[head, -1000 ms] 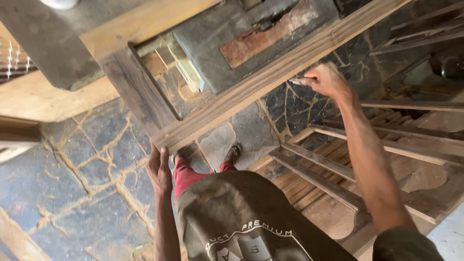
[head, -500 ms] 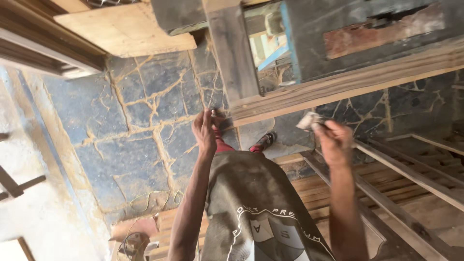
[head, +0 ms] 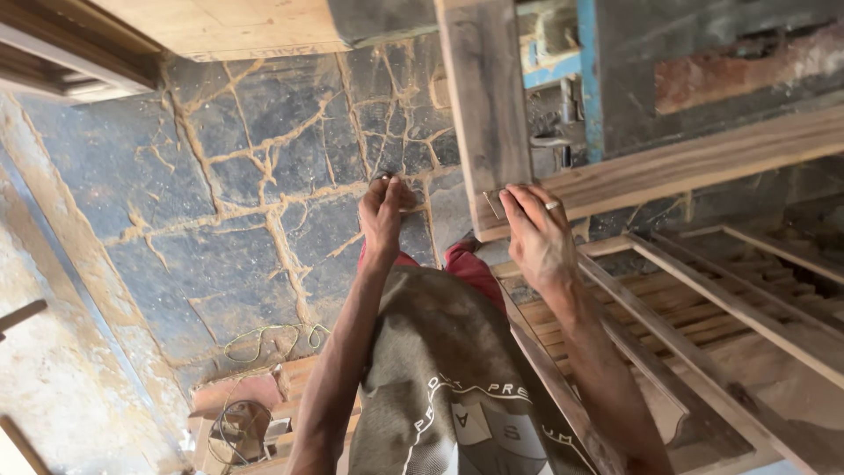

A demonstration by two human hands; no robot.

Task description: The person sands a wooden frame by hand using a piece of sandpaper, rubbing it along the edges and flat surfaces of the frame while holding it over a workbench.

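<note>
A long, rough wooden plank (head: 694,163), pale brown with darker grain, runs from the picture's centre out toward 3 o'clock, its near end meeting a grey upright board (head: 483,105). The right hand (head: 538,236) lies flat on that end, grip spread, a ring on one finger. The left hand (head: 381,211), at 9 o'clock of it, has its grip loosely curled, pinching nothing I can make out.

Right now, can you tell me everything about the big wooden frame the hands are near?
The wooden frame is made of thick planks of bare, grey-brown wood with grain lines showing. Two pieces meet at a corner: one runs up out of the picture, the other slopes up to the right. It looks dusty and unpainted. It stands raised above the cracked stone floor. The right hand lies with its fingers on the corner, a ring on one finger. The left hand is just left of the corner, apparently not touching it.
</note>
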